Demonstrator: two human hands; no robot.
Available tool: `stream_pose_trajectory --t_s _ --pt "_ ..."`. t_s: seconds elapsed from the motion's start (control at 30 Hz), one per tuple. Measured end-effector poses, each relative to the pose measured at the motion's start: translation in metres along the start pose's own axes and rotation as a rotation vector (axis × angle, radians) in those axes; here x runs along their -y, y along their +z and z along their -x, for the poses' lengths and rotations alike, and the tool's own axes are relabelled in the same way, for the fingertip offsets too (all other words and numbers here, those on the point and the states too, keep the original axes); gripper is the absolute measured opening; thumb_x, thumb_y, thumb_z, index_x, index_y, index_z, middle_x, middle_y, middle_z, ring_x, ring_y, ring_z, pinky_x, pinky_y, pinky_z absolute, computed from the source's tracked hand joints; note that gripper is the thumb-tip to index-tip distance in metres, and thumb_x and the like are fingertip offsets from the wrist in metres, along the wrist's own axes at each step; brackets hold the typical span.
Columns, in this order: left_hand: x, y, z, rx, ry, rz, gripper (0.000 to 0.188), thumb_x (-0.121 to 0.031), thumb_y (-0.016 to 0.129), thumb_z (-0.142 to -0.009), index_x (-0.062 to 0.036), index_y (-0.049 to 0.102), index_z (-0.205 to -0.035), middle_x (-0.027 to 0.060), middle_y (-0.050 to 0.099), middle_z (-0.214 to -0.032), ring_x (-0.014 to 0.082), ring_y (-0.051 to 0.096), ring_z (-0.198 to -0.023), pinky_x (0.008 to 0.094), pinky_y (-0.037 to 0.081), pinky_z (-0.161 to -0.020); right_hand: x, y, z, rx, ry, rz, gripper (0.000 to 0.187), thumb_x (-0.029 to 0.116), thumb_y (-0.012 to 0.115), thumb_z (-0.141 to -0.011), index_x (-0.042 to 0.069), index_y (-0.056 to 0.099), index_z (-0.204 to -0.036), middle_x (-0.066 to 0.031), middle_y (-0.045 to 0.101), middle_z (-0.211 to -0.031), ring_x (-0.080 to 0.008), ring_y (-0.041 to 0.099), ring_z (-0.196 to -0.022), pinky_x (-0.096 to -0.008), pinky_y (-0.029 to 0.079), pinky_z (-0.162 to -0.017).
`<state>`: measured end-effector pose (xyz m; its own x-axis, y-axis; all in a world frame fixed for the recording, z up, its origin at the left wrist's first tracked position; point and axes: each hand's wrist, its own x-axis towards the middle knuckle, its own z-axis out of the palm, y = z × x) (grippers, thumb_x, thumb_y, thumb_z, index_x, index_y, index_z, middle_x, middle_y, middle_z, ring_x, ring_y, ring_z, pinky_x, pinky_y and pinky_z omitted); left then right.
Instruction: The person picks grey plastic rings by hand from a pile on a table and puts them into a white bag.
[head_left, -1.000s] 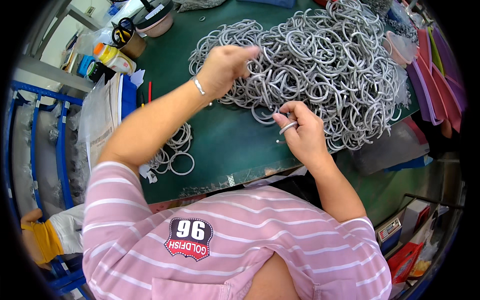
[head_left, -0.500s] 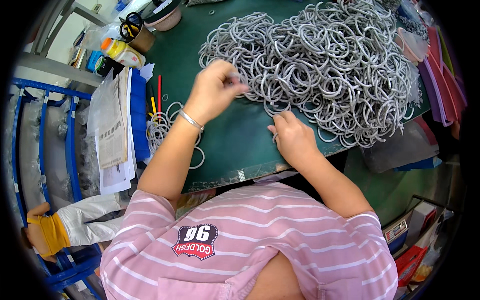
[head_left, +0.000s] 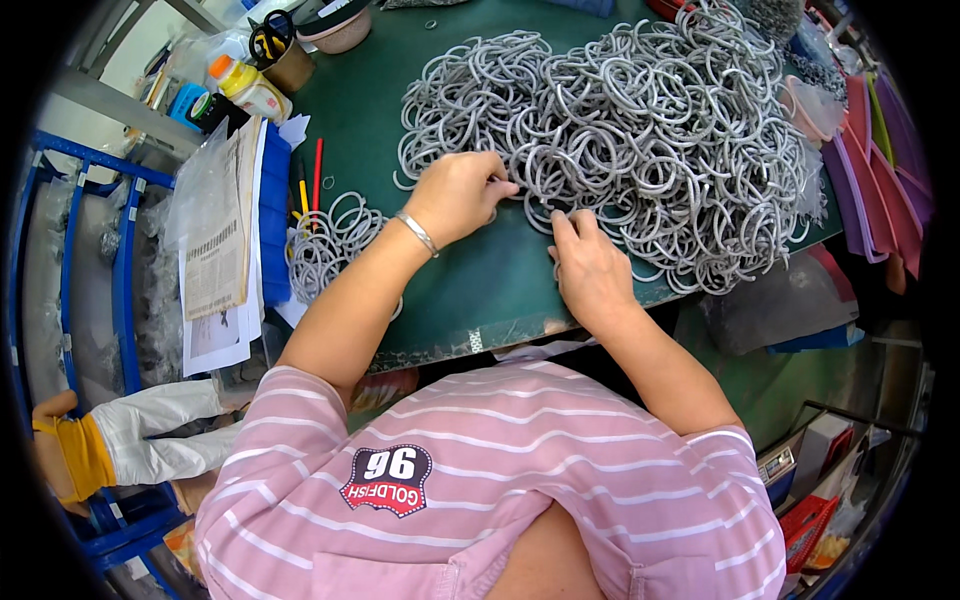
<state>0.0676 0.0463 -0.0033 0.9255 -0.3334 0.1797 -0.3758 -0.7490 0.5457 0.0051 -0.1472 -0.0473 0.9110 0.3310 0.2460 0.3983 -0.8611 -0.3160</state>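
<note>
Here, L hand [head_left: 456, 195] half-curled nr ring pile [head_left: 640, 140], R hand [head_left: 592, 272] likewise – holds unclear

Before you on the flat green tabletop [head_left: 470, 295], the large heap of grey curved rings [head_left: 650, 150] lies just beyond your bare left hand [head_left: 460, 195] and right hand [head_left: 592, 268], spreading to your right. The small pile of grey rings [head_left: 322, 258] lies on your left, beside the long blue bin [head_left: 275, 205], with the slim red stick [head_left: 318, 172] behind that pile.
</note>
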Motion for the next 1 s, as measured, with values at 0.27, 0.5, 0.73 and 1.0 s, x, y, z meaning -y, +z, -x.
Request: stream_pose_trajectory --t_s 0.27,0.5,0.73,1.0 --pt "-0.018 -0.023 0.007 -0.224 -0.101 0.122 0.033 -0.014 0.076 -0.072 -0.0001 0.063 -0.099 0.0065 0.065 -0.085 0.0095 0.053 -0.056 0.0258 0.047 -0.057 -0.011 -0.001 -0.01 -0.045 -0.097 0.029 0.018 0.013 0.066 -0.075 0.005 0.052 -0.083 -0.0106 0.051 -0.082 -0.0263 0.062 -0.07 -0.0351 0.052 -0.056" --pt "0.041 -0.035 0.042 -0.615 -0.462 0.554 0.017 0.003 0.068 -0.075 -0.0029 0.058 -0.088 -0.0039 0.052 -0.068 0.0028 0.043 -0.054 0.0179 0.033 -0.046 -0.006 0.015 -0.015 -0.076 -0.183 -0.052 0.013 0.01 0.063 -0.071 0.005 0.051 -0.073 -0.0094 0.05 -0.077 -0.0257 0.059 -0.065 -0.0366 0.05 -0.054" --pt "0.049 -0.02 -0.001 -0.43 -0.651 0.408 0.04 -0.036 0.07 -0.08 0.003 0.065 -0.085 0.011 0.066 -0.078 0.0178 0.061 -0.069 0.0305 0.048 -0.065 -0.004 0.015 -0.016 -0.178 -0.144 -0.044 0.012 0.008 0.06 -0.075 0.005 0.049 -0.071 -0.0106 0.052 -0.074 -0.029 0.059 -0.062 -0.0389 0.049 -0.051" --pt "0.044 0.004 -0.012 -0.395 -0.545 0.2 0.029 -0.027 0.064 -0.083 0.0015 0.06 -0.08 0.021 0.064 -0.083 0.0366 0.061 -0.082 0.0415 0.047 -0.073 -0.01 -0.007 -0.032 -0.108 -0.104 -0.221 0.015 0.014 0.065 -0.079 0.003 0.056 -0.075 -0.0135 0.056 -0.075 -0.0348 0.06 -0.07 -0.0431 0.049 -0.059"
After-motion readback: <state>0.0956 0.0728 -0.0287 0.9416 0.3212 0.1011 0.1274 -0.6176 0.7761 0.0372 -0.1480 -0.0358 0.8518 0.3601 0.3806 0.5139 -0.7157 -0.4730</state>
